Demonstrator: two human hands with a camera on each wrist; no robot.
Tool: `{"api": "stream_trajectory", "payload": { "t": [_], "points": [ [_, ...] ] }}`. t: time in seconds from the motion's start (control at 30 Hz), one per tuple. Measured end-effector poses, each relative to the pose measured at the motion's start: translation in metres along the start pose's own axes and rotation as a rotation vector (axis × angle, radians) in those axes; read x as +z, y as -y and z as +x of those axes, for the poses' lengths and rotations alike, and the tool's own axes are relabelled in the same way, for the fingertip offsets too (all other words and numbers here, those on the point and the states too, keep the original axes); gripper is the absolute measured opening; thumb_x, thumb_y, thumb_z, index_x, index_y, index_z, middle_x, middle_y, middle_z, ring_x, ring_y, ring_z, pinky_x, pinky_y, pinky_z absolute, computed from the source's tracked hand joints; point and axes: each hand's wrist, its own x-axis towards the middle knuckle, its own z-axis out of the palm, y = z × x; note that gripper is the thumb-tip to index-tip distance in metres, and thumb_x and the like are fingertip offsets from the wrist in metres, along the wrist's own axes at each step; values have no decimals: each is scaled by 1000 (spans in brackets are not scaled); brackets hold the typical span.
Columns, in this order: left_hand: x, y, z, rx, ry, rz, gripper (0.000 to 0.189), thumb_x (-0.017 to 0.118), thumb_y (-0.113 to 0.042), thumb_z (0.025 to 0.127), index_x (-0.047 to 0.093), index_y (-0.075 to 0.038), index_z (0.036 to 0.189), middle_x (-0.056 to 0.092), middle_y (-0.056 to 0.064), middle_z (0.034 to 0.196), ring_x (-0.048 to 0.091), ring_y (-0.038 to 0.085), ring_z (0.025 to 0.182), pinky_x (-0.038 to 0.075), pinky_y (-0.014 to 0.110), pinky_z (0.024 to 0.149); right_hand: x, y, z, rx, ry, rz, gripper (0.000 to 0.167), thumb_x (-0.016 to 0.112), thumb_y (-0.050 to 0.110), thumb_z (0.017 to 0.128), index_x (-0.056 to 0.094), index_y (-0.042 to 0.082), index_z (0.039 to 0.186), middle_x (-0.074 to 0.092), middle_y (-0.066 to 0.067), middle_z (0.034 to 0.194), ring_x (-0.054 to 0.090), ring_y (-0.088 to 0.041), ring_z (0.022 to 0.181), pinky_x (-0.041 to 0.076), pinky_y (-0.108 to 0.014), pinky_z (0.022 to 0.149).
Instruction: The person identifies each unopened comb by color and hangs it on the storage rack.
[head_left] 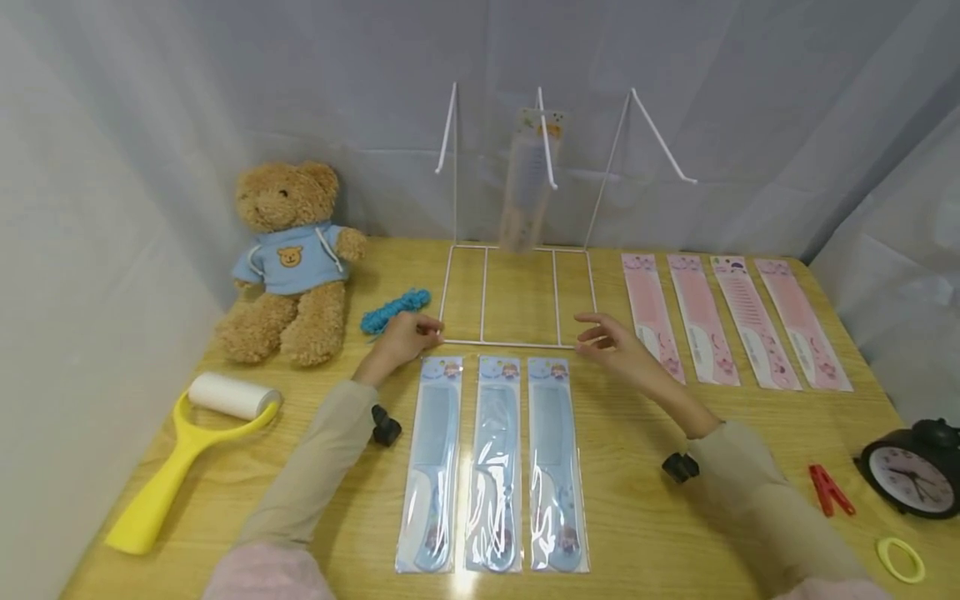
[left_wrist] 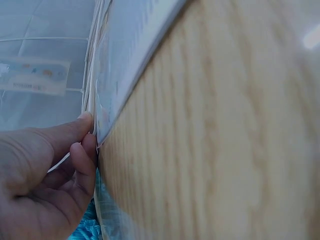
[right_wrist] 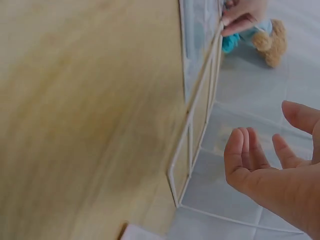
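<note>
A white wire display rack (head_left: 517, 342) stands on the wooden table, with three prongs at its top. My left hand (head_left: 406, 336) pinches the front left corner of its base between thumb and fingertips, which the left wrist view shows up close. Beside the front right corner is my right hand (head_left: 613, 346), its fingers loosely bent and holding nothing; the right wrist view shows a gap between this hand (right_wrist: 272, 162) and the wire. A packaged comb (head_left: 528, 179), slightly blurred, hangs from the middle prong. Three blue packaged combs (head_left: 437, 425) lie in a row before the rack.
Several pink packaged combs (head_left: 701, 321) lie at the right. Left of the rack are a teddy bear (head_left: 288, 250), blue cord (head_left: 395, 310) and a yellow-handled lint roller (head_left: 172, 467). A black clock (head_left: 911, 471), red clip (head_left: 830, 490) and yellow ring (head_left: 900, 560) sit at the right edge.
</note>
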Motion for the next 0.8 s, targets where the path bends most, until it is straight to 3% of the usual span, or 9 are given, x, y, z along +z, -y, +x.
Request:
{"api": "stream_trajectory", "payload": {
  "t": [0.17,0.37,0.63,0.8],
  "points": [
    [1,0,0,-5,4,-10,29,62,-11,93,64,4,118,66,20,110,61,30,102,50,40,84,12,-6,-17,6,27,-10,49,59,12,94,42,0,138,56,-28,119,54,-39,105,49,-40,82],
    [2,0,0,-7,9,-14,29,61,-11,93,64,4,119,66,20,111,61,31,103,50,41,86,31,-7,-39,26,60,-78,52,63,14,92,42,-1,137,56,-27,117,56,-39,104,48,-48,88],
    [1,2,3,-18,2,-8,29,62,-11,93,65,3,118,67,19,110,61,29,102,50,40,85,58,-7,-60,25,86,-252,54,68,20,88,48,2,135,48,-28,126,43,-44,116,39,-57,94],
    [1,4,4,-17,0,-11,29,62,-11,93,65,4,117,67,18,110,61,29,102,50,40,86,71,-2,-65,86,65,-326,59,72,30,85,50,8,135,39,-29,136,32,-45,124,30,-62,100]
  ]
}}
